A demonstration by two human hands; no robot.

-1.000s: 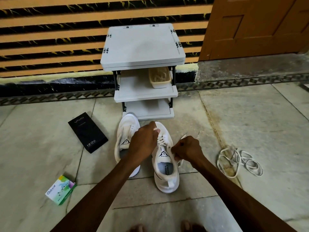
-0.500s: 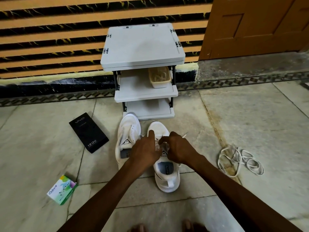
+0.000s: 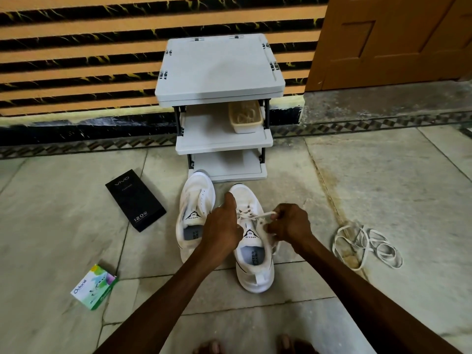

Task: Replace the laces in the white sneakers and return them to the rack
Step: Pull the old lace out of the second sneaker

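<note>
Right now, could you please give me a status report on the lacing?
Right hand pinches lace; left hand on laced sneaker, grip hidden. Second sneaker beside it, both on floor before rack. Loose laces lie apart, rightward.

A white lace (image 3: 265,215) is pinched by the right grip (image 3: 291,223) over the right-hand sneaker (image 3: 255,261), against which the left grip (image 3: 222,231) is held; the rack (image 3: 219,72) is seen just beyond.

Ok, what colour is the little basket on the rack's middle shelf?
The basket is cream-beige; the head view shows it best.
</note>
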